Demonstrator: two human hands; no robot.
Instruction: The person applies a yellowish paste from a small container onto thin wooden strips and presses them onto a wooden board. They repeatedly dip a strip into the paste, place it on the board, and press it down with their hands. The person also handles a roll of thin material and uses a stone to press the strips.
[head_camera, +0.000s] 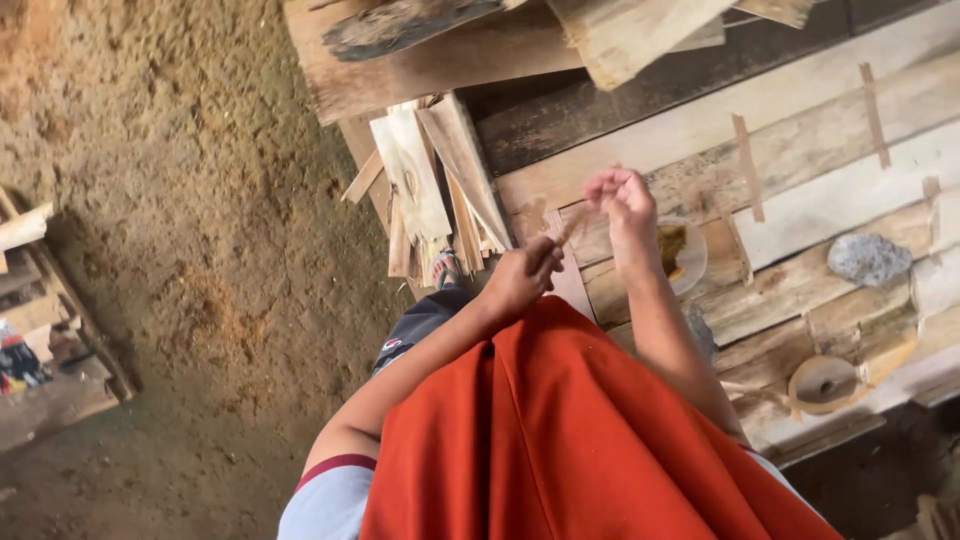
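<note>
Pinching thin strip (572, 226), left hand (520, 278), right hand (622, 203) raised

- A grey stone (868, 258) lay on the plank bench (830, 190), toward three o'clock.
- A tape roll (823, 383) sat at four o'clock, near the bench's edge.
- Thin wood offcuts (430, 190) leaned in a bundle at eleven o'clock.
- Rough boards (520, 40) were stacked at twelve o'clock.
- A dirt floor (180, 200) filled nine o'clock.
- An orange cloth (570, 440) covered six o'clock.
</note>
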